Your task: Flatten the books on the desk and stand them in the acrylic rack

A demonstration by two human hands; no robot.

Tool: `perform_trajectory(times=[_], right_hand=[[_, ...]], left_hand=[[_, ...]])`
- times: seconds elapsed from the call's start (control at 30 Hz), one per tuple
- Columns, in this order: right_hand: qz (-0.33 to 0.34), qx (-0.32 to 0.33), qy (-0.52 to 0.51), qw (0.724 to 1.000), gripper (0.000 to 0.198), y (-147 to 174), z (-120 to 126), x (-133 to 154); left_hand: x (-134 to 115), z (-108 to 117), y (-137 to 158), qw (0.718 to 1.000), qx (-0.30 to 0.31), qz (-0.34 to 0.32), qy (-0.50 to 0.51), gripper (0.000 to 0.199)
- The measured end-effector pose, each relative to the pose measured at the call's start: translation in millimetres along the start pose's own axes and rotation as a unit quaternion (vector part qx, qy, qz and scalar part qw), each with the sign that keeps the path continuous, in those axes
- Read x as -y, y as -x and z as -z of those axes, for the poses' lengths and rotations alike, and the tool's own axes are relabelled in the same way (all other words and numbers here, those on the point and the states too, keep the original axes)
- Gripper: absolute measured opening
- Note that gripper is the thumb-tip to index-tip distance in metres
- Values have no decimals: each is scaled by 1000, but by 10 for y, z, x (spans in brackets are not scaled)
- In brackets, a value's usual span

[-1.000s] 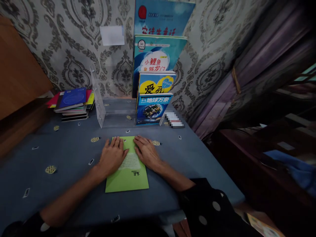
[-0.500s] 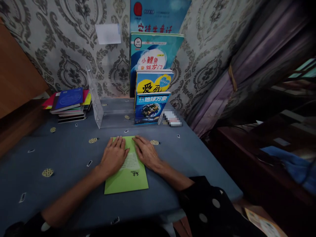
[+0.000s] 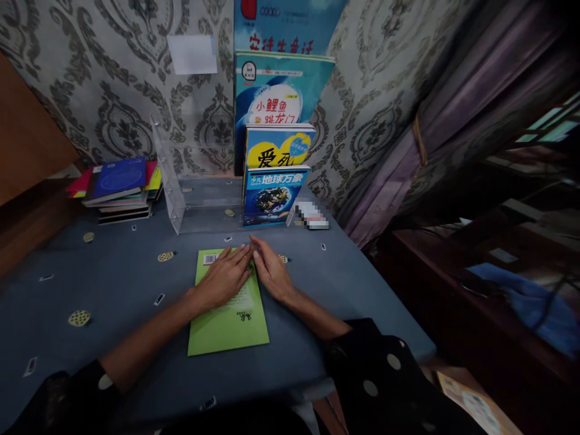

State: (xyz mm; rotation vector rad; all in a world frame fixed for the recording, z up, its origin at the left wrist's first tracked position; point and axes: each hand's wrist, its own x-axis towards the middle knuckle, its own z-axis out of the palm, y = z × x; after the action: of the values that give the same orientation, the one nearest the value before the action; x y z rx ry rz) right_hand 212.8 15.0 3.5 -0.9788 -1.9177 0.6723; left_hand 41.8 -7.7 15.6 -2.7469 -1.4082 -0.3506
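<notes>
The blue-grey desk (image 3: pixel 136 266) spreads under the fingers (image 3: pixel 235 258); beyond them a clear rack (image 3: pixel 174 199) holds books (image 3: pixel 274 199), 4 covers showing. The green book (image 3: pixel 226 335) lies flat beneath the left hand (image 3: pixel 224 278) — fingers straight, close together — and the right hand (image 3: pixel 274 272) rests at its edge, fingers likewise narrow.

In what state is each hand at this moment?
Left hand: open, palm down on the green book.
Right hand: open, at the book's upper right edge.

Covered and cropped
The left hand (image 3: pixel 227 278) hides part of the print (image 3: pixel 245 297) on the green book (image 3: pixel 226 338) — the rearmost book (image 3: pixel 292 25) runs off the top edge.
</notes>
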Motion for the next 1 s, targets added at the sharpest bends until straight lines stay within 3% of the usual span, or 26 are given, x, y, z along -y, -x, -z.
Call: perform_trajectory(times=[0.23, 0.6, 0.77, 1.0], right_hand=[[-6, 7, 31, 999, 42, -13, -10, 22], [34, 78, 166, 982, 34, -25, -5, 107], [43, 104, 200, 973, 34, -20, 26, 121], [47, 114, 224, 967, 36, -17, 0, 115]], left_hand=[[46, -52, -10, 999, -27, -16, 13, 46], [71, -31, 112, 998, -60, 15, 27, 42], [274, -9, 294, 996, -67, 38, 46, 44], [666, 161, 602, 988, -43, 40, 146, 49]])
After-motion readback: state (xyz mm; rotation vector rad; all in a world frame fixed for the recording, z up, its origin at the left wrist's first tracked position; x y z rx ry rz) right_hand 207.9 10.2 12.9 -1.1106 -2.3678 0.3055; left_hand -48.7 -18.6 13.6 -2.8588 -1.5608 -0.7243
